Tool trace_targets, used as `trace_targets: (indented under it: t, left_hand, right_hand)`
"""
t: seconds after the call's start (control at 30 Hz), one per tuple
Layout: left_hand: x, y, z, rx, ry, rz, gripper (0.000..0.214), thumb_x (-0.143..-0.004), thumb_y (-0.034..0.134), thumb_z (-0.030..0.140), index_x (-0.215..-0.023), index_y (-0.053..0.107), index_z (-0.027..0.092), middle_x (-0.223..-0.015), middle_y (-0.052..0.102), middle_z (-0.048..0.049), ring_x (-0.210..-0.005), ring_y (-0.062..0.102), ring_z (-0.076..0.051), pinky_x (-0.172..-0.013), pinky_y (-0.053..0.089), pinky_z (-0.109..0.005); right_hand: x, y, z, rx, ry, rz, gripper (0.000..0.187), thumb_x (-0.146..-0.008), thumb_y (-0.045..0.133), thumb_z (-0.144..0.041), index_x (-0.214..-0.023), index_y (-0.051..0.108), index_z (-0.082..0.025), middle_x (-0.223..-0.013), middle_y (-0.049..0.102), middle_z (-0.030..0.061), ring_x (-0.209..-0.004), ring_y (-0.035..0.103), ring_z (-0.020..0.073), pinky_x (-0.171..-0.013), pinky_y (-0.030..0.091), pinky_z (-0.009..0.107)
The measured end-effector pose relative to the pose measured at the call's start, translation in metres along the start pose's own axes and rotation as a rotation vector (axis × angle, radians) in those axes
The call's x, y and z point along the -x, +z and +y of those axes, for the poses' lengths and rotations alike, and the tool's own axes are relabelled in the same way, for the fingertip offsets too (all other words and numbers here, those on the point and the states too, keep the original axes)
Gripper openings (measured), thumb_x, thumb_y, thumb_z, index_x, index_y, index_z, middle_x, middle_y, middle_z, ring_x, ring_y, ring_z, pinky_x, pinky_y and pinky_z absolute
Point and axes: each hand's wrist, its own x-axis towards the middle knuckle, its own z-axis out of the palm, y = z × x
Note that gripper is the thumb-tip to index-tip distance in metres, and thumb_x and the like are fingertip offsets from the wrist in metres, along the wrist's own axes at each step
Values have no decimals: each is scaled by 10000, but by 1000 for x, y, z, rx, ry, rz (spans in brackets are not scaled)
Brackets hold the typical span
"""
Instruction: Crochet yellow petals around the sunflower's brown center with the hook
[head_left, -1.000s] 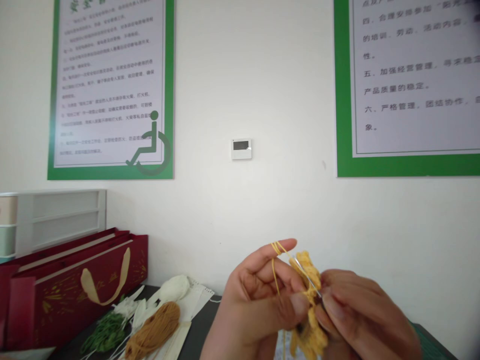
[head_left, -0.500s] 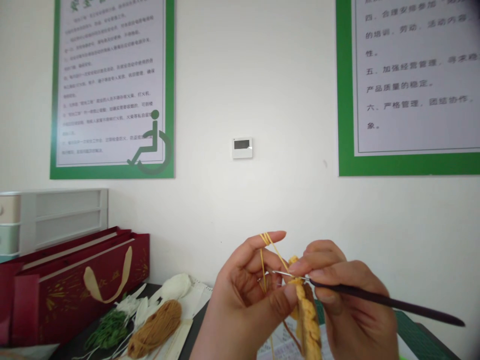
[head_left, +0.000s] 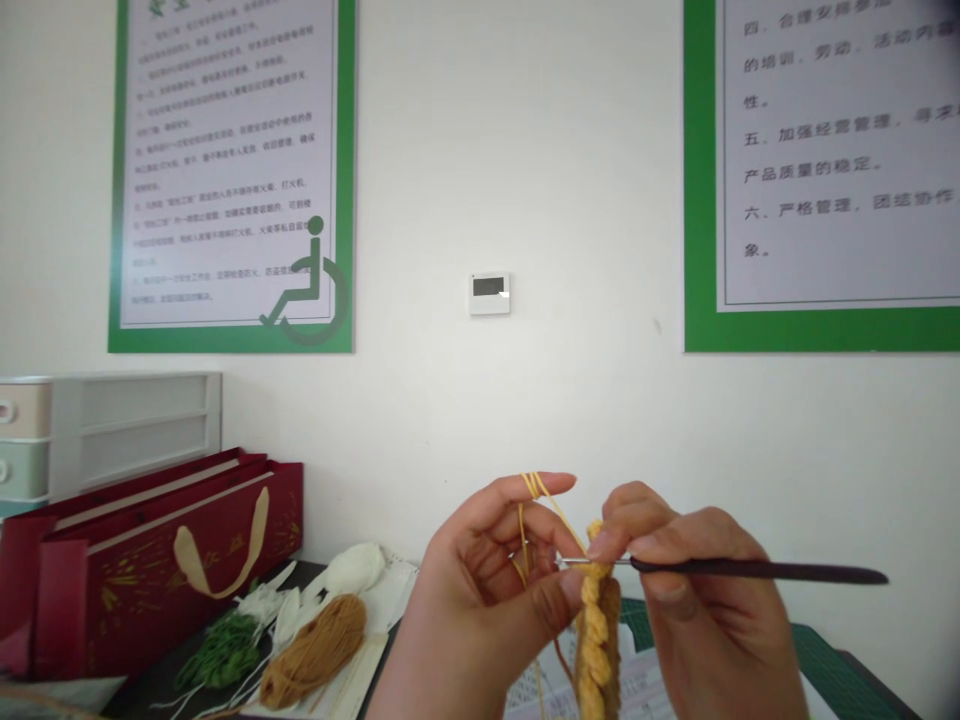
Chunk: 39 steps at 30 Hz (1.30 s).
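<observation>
My left hand [head_left: 495, 590] pinches the upper end of a yellow and brown crochet piece [head_left: 595, 640] between thumb and fingers. Yellow yarn [head_left: 534, 487] winds around its raised index finger and runs down to the work. In my right hand [head_left: 694, 580] is a crochet hook [head_left: 780, 570] with a dark handle, held nearly level. Its thin metal tip points left and passes at the top edge of the piece, by my left thumb. My right index fingertip touches the top of the crochet piece. A brown strand hangs below my left hand.
At left lie a brown yarn skein [head_left: 315, 650], green yarn [head_left: 219, 652] and a white yarn bundle [head_left: 355, 568]. Red gift bags [head_left: 180, 560] stand behind them, beside a drawer box [head_left: 142, 430]. A green cutting mat [head_left: 847, 665] and printed papers [head_left: 637, 685] lie under my hands.
The crochet hook has swung from slanting down at its handle end to almost level. The crochet piece has shifted slightly left and hangs more upright. The view has moved a little.
</observation>
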Motion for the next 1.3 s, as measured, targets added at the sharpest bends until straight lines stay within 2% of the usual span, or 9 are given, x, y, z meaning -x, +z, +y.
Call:
trace_targets:
  t: [0.2, 0.33, 0.5, 0.6, 0.77, 0.9, 1.03, 1.2, 1.3]
  left_hand:
    - [2, -3, 3, -24, -11, -49, 471, -645, 946, 229, -1082, 769, 240, -805, 687, -16, -746, 579, -137, -703, 444, -264]
    - [2, -9, 5, -8, -36, -110, 385, -718, 890, 188, -1083, 780, 242, -842, 694, -30, -797, 590, -146, -739, 462, -258]
    - [0, -12, 1, -4, 11, -135, 190, -837, 782, 181, -1020, 800, 229, -803, 688, -31, -759, 603, -135, -690, 474, -232]
    - [2, -10, 0, -70, 45, -109, 251, -816, 788, 126, -1042, 795, 234, -790, 680, -16, -751, 612, -130, -696, 481, -228]
    - [6, -5, 4, -76, 43, -124, 267, -822, 789, 136, -1072, 791, 230, -752, 665, -4, -733, 606, -117, -692, 465, -214]
    - [5, -7, 7, -63, 11, -181, 335, -778, 853, 193, -1102, 779, 234, -788, 688, -13, -763, 605, -131, -714, 458, -236]
    - [5, -9, 5, -86, 7, -176, 541, -634, 953, 219, -1137, 759, 249, -824, 705, -10, -795, 596, -153, -747, 449, -272]
    - [6, -3, 2, -119, 57, -101, 415, -725, 849, 103, -1107, 749, 231, -808, 682, -10, -778, 592, -151, -734, 450, -285]
    - [7, 0, 1, -155, 87, -70, 413, -738, 806, 67, -1111, 742, 231, -826, 682, -15, -790, 592, -158, -739, 450, -295]
  right_hand:
    - [-4, -1, -3, -63, 43, -68, 44, -961, 662, -322, -964, 701, -300, -817, 757, 8, -811, 616, 167, -711, 519, 303]
    - [-4, -6, -3, -70, 44, -124, 54, -960, 665, -336, -976, 698, -296, -823, 753, 9, -819, 624, 164, -724, 517, 301]
    - [-5, -12, -1, -98, 56, -191, 78, -959, 657, -368, -997, 694, -310, -834, 765, 8, -803, 610, 176, -718, 498, 323]
    - [-6, -17, -2, -90, 74, -266, 85, -963, 647, -380, -1011, 694, -328, -837, 771, 5, -802, 602, 184, -729, 477, 342]
    - [-6, -22, -5, -86, 88, -293, 87, -960, 650, -393, -1013, 697, -343, -829, 773, -2, -787, 599, 184, -734, 464, 353]
    - [-5, -24, -4, -90, 86, -274, 97, -953, 655, -401, -1011, 698, -337, -833, 768, 4, -794, 603, 188, -733, 480, 358]
    - [-4, -25, -3, -76, 80, -257, 89, -963, 644, -376, -1012, 697, -322, -840, 765, 15, -813, 614, 190, -742, 506, 361]
    - [0, -21, -4, -89, 80, -208, 102, -972, 638, -331, -1051, 702, -328, -902, 762, 23, -828, 665, 179, -708, 553, 330]
    - [3, -15, -6, -111, 89, -154, 109, -971, 642, -304, -1058, 703, -329, -932, 758, 23, -806, 683, 167, -669, 562, 305]
